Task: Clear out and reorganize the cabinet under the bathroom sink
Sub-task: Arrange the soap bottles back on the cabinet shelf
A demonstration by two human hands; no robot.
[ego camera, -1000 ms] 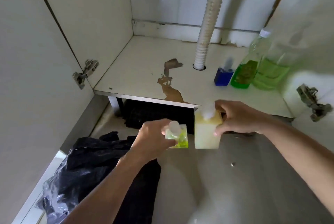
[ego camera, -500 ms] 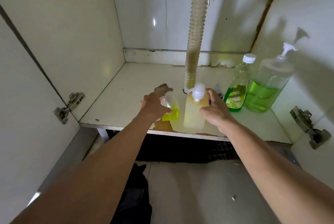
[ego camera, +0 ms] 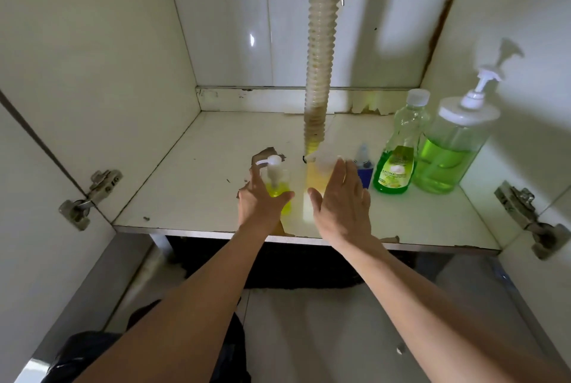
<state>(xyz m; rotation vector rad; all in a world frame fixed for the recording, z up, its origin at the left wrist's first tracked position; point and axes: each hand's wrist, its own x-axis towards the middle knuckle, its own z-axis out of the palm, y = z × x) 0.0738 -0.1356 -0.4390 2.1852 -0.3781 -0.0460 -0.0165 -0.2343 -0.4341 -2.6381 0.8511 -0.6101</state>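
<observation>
Both bottles now stand on the cabinet shelf; right hand opened, off pale yellow pump bottle; left hand grips small yellow-green pump bottle

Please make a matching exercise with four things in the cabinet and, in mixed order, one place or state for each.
1. drain hose
2. large pump bottle
3. small yellow pump bottle
4. blue bottle

a. against the right wall
b. comes down to the shelf's middle
c. at the left hand
d. partly hidden behind the right hand

Pairs: 1-b, 2-a, 3-c, 4-d
</observation>
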